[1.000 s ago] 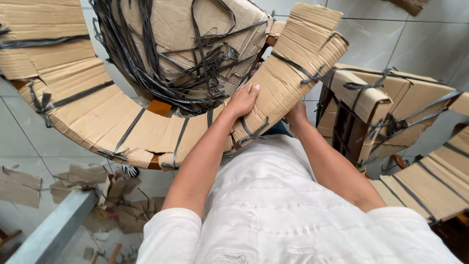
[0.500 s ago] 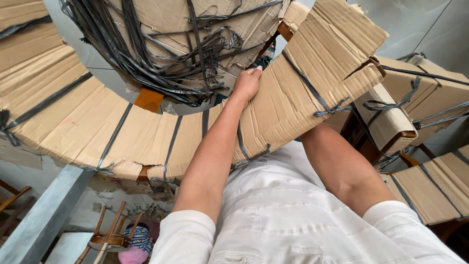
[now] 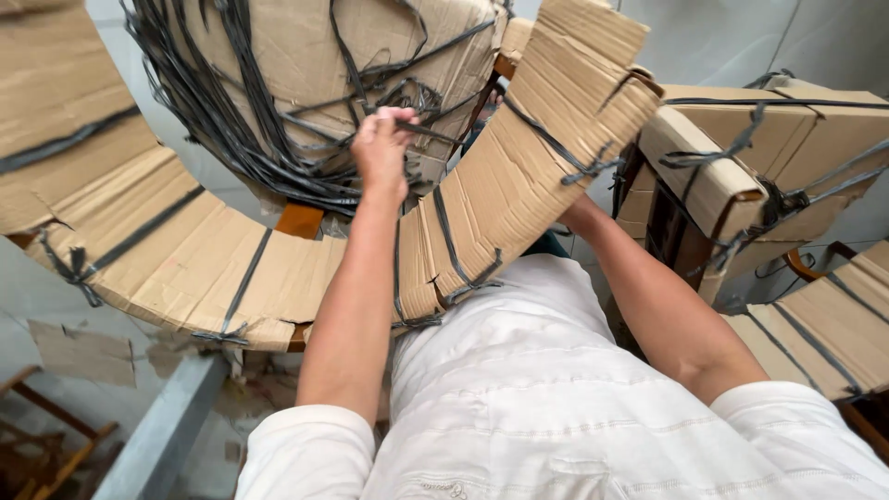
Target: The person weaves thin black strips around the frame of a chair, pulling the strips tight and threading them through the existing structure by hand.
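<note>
Straps [image 3: 278, 139] | left hand [image 3: 382, 148] raised, clamped on them | right hand hidden behind cardboard [image 3: 519, 176]

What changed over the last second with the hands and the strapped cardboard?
The left hand left the edge of the curved cardboard bundle, moved up and closed on a black strap from the tangle above. The right hand stayed hidden behind the bundle; only its forearm shows. The bundle remains bent in front of the person.

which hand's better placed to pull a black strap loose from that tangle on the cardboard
Left. The left hand is already up at the tangle of black straps, fingers closed on one. The right hand is hidden behind the curved cardboard bundle.
</note>
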